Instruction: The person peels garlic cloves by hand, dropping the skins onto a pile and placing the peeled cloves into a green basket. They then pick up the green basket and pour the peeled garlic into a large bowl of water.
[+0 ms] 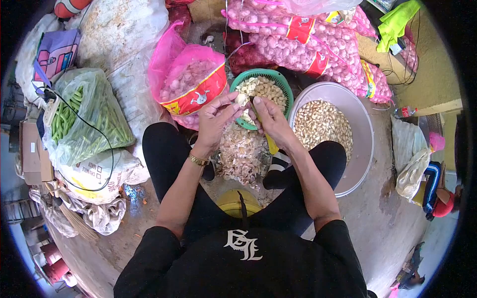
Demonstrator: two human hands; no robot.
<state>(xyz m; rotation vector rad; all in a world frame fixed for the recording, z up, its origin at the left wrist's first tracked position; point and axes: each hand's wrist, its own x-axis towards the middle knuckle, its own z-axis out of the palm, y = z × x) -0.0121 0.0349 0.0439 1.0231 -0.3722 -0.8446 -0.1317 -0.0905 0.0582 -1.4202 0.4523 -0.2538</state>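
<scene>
My left hand (214,119) pinches a pale garlic clove (242,99) between thumb and fingertips, above the near rim of a green basket (286,88). Closed close beside it, my right hand (272,117) grips what looks like a small knife; a yellow part (272,144) shows below the palm, and the fingers hide most of the rest. Peeled cloves (268,89) lie in the basket. Under my hands, a heap of papery garlic skins (241,156) covers the floor between my feet.
Right of my hands stands a wide basin (365,144) of unpeeled cloves (323,124). An opened pink mesh sack of garlic (186,82) is at left, with full sacks (308,44) behind. A bag of green beans (87,116) lies far left. I sit on a yellow seat (233,201).
</scene>
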